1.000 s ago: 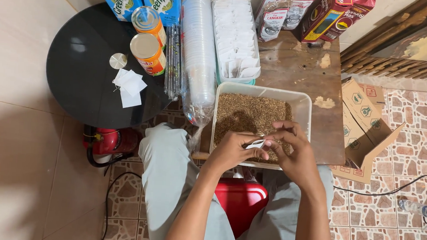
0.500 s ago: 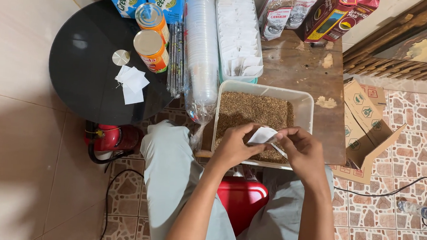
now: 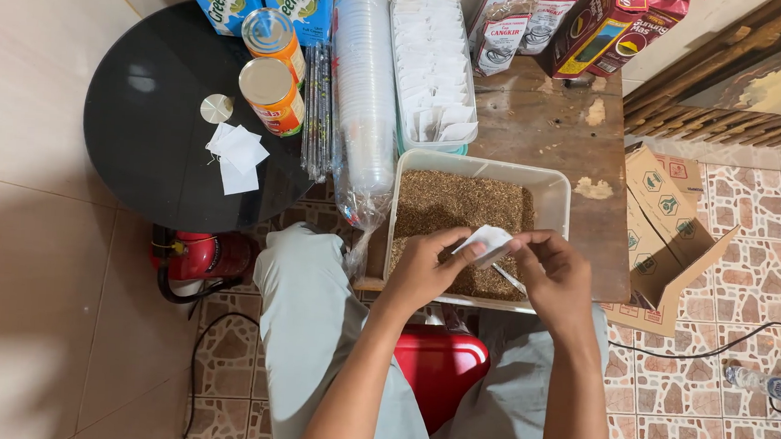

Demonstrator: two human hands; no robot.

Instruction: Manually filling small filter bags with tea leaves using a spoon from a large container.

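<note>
Head view: we are holding a small white paper pouch (image 3: 487,243) over the white tub of brown loose leaf (image 3: 465,217), so anything spilling is landing back inside. Our left hand (image 3: 424,269) is pinching its left edge, our right hand (image 3: 557,273) is gripping the right edge, and the pouch is sitting between both sets of fingertips.

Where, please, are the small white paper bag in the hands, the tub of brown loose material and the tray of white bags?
small white paper bag (image 3: 488,243): head view, its middle.
tub of brown loose material (image 3: 556,186): head view, right rim.
tray of white bags (image 3: 398,66): head view, left rim.
</note>
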